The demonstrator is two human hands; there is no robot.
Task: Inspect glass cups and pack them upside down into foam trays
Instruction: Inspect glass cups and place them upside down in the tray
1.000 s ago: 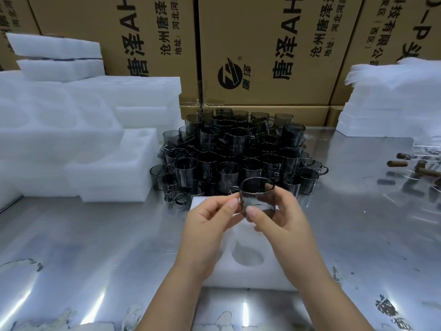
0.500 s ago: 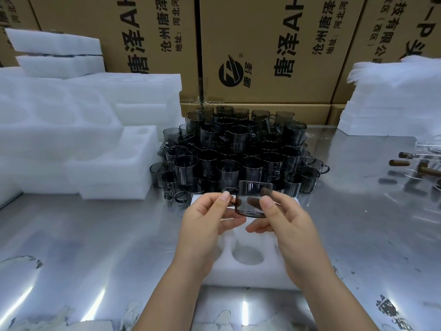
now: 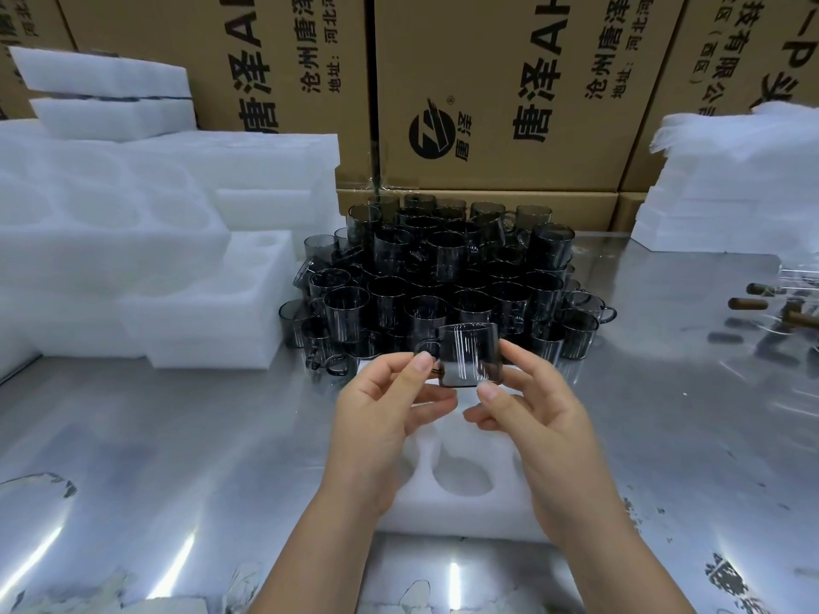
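— Left side?
— White moulded foam trays (image 3: 195,312) are sitting stacked on the shiny metal worktop (image 3: 177,458). The left hand (image 3: 381,418) is pinching the handle side of a smoky grey glass cup (image 3: 469,356).
— And the right?
— The right hand (image 3: 545,418) is gripping the cup's opposite wall. The cup is hanging above a white foam tray with round pockets (image 3: 461,511), in front of a heap of matching grey cups (image 3: 443,277).

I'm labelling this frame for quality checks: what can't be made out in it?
Head view only.
foam tray: the left hand and right hand cover most pockets; one shows.
glass cup held in the fingers: dark tint and glare hide any flaws.
cup pile: back cups hidden by front ones; no count possible.
brown rods: partly cut off by the right edge.
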